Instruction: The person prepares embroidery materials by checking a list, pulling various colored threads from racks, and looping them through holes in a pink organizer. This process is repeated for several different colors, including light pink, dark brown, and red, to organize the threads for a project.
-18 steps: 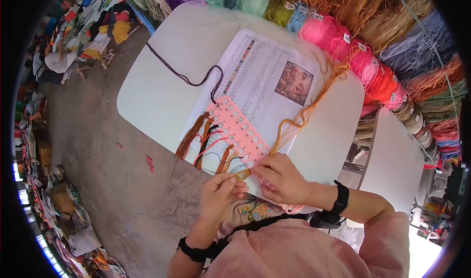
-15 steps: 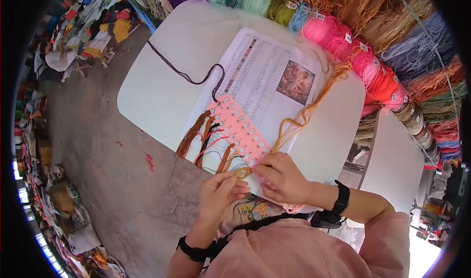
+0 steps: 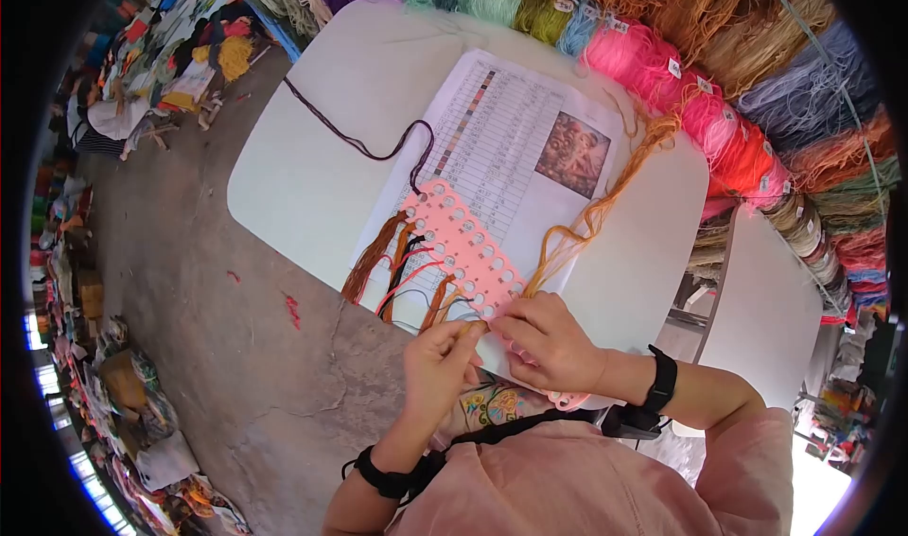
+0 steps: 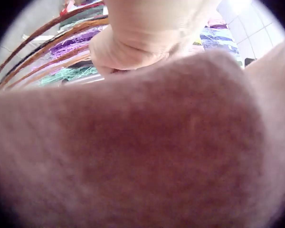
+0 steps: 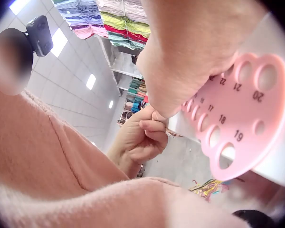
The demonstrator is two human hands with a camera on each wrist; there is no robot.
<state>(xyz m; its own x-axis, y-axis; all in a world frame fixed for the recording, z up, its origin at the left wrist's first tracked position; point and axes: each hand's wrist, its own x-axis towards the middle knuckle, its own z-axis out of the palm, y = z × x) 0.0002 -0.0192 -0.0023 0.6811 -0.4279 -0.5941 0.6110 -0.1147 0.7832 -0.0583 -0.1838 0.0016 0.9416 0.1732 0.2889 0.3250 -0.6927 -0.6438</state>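
A pink holed card [image 3: 463, 243] with numbers lies tilted over the printed sheet, threads hanging from its left edge: brown [image 3: 371, 260], black, red and orange. At the card's lower edge the left hand [image 3: 441, 366] pinches yellow thread between thumb and forefinger. The right hand [image 3: 553, 347] grips the card beside it, the two hands' fingertips nearly touching. A long orange-yellow thread bundle [image 3: 596, 216] runs from the right hand up the sheet's right side. In the right wrist view the card's numbered end [image 5: 256, 114] sticks out past the right hand [image 5: 180, 52].
The printed sheet [image 3: 511, 148] with a chart and picture lies on the white table [image 3: 284, 176]. A dark purple cord [image 3: 355, 145] curves across the table's left part. Yarn hanks [image 3: 643, 68] line the far edge. A second white table [image 3: 761, 299] stands at right.
The left hand has moved up and right, closer to the right hand, and the yellow loop between them has become small. The right hand stays nearly still on the card.
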